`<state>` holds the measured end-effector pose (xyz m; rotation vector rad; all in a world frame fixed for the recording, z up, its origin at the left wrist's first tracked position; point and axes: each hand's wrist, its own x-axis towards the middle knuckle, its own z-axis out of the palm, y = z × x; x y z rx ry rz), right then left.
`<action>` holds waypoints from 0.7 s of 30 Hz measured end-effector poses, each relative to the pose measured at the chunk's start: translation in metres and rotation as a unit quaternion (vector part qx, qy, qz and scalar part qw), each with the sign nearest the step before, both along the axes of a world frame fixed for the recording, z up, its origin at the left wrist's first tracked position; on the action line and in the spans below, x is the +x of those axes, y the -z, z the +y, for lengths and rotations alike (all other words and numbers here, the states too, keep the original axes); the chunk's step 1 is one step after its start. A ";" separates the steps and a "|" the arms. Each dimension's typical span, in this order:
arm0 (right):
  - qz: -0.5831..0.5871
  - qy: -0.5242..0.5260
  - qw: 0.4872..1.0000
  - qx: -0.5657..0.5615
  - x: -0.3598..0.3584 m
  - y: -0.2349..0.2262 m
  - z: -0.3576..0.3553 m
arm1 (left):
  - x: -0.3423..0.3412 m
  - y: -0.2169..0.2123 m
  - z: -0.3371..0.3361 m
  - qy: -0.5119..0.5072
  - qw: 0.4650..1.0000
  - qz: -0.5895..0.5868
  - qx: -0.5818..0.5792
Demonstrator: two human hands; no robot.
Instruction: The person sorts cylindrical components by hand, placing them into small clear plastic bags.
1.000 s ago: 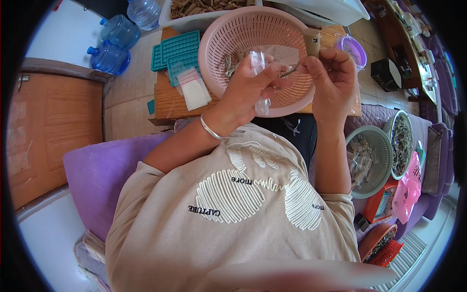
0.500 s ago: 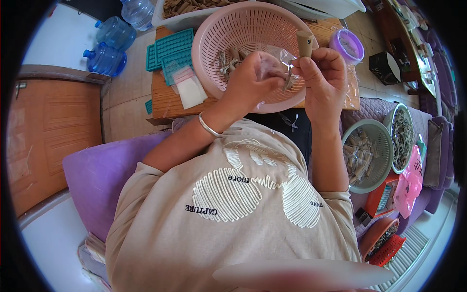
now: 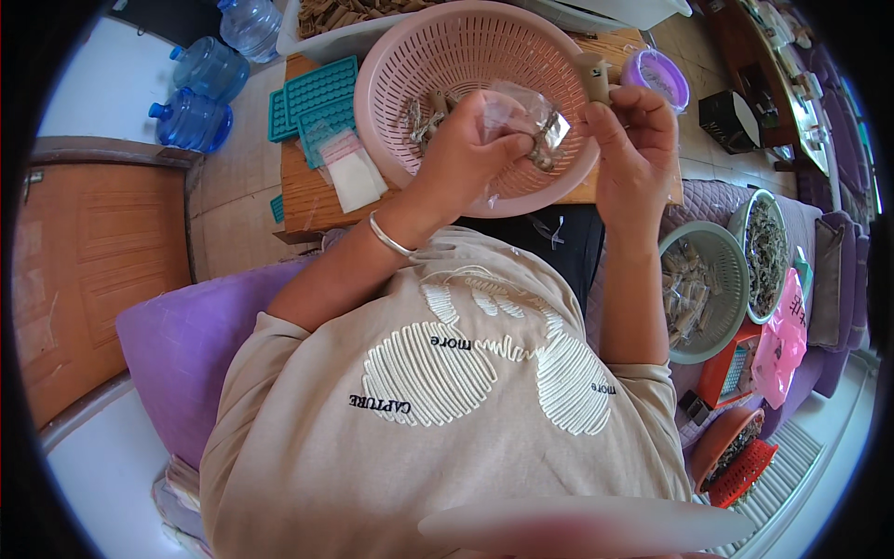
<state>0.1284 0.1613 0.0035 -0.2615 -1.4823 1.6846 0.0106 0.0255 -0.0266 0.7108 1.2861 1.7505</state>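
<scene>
Over the pink basket [image 3: 377,102], my left hand [image 3: 470,144], with a silver bangle at its wrist, is closed on a crumpled clear plastic bag [image 3: 533,104]. Small grey-brown pieces [image 3: 542,156] show at its fingertips; whether they lie inside the bag I cannot tell. My right hand [image 3: 638,154] pinches a short tan tube [image 3: 593,78] by its lower end, above the basket's right rim. The tube stands nearly upright, apart from the bag. More dried greyish pieces [image 3: 419,121] lie in the basket, partly hidden behind my left hand.
Teal moulded trays [image 3: 321,88] and white sachets [image 3: 357,182] lie left of the basket on the wooden table [image 3: 303,200]. A purple-rimmed tub [image 3: 684,88] stands at the right. Beside my right arm, a grey-green basket [image 3: 736,312] holds wrapped tan pieces. Blue water bottles [image 3: 200,121] stand far left.
The clear bag has risen and turned slightly in my left hand, showing more of the pieces at my fingertips. My right hand has shifted a little to the right with the tube.
</scene>
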 end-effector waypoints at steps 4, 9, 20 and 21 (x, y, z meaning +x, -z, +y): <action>-0.090 -0.009 0.989 0.119 0.005 -0.008 0.011 | -0.014 -0.004 -0.003 0.012 0.995 0.083 -0.055; -0.197 -0.067 0.919 0.335 0.003 -0.019 0.014 | -0.025 -0.005 -0.003 0.036 0.981 0.163 -0.097; -0.228 -0.066 0.969 0.064 0.002 0.002 0.013 | -0.044 -0.002 0.001 0.077 0.971 0.201 -0.106; -0.225 -0.055 0.972 0.039 0.002 0.003 0.013 | -0.046 0.004 0.001 0.078 0.971 0.202 -0.106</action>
